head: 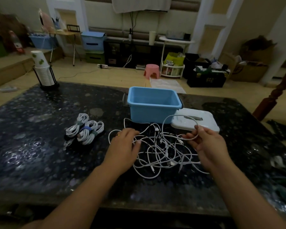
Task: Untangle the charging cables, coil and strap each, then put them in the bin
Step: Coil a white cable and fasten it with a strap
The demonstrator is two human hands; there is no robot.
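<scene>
A tangle of white charging cables (162,151) lies on the dark table in front of a blue bin (153,109), which holds nothing that I can see. My left hand (122,146) rests on the tangle's left edge with fingers spread over the strands. My right hand (208,146) pinches one white cable, whose loop (175,116) arches up toward the bin. Left of the tangle sit several coiled white cables (85,131) bound with blue and grey-green straps.
A white lid (196,123) lies flat just right of the bin. A stack of paper cups in a black holder (43,71) stands at the table's far left corner. The table's front edge (139,207) is close to me.
</scene>
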